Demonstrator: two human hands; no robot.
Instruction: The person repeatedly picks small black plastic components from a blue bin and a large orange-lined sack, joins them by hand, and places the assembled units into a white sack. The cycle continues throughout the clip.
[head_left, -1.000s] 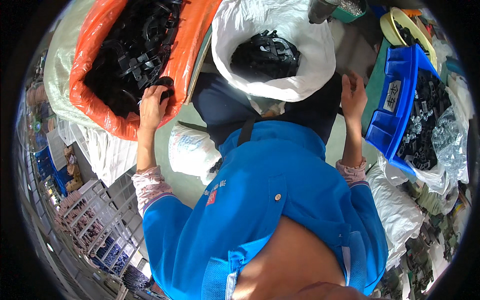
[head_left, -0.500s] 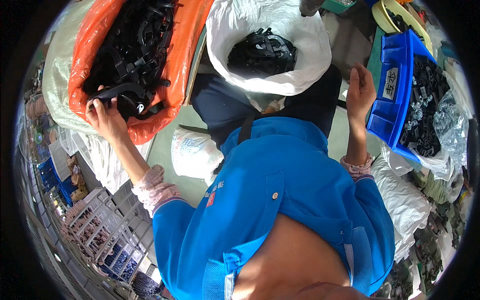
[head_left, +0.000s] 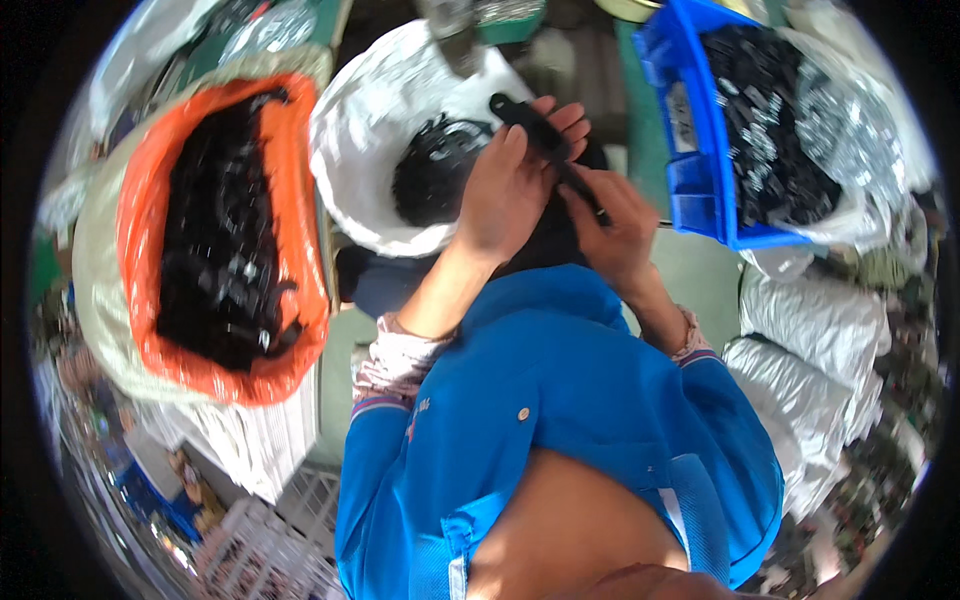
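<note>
A long black part (head_left: 537, 126), with a round hole at its upper end, lies slantwise between my two hands in front of my lap. My left hand (head_left: 498, 196) is palm up under it, thumb along one side and fingertips showing past the other. My right hand (head_left: 617, 224) grips its lower end between thumb and fingers. Just left of my hands opens a white sack (head_left: 362, 135) with black parts (head_left: 428, 178) inside. Motion blurs the finer detail of the held part.
An orange-lined sack (head_left: 143, 290) full of black parts (head_left: 215, 230) stands at the left. On the right is a blue bin (head_left: 700, 205) with small black pieces and clear plastic bags (head_left: 850, 120). White wrapped bundles (head_left: 800, 330) lie below it. A green tray (head_left: 512, 28) is at the far side.
My left hand has come from the orange-lined sack to the middle, bringing a black part. My right hand has moved in from the right and taken hold of it. The view has turned.
</note>
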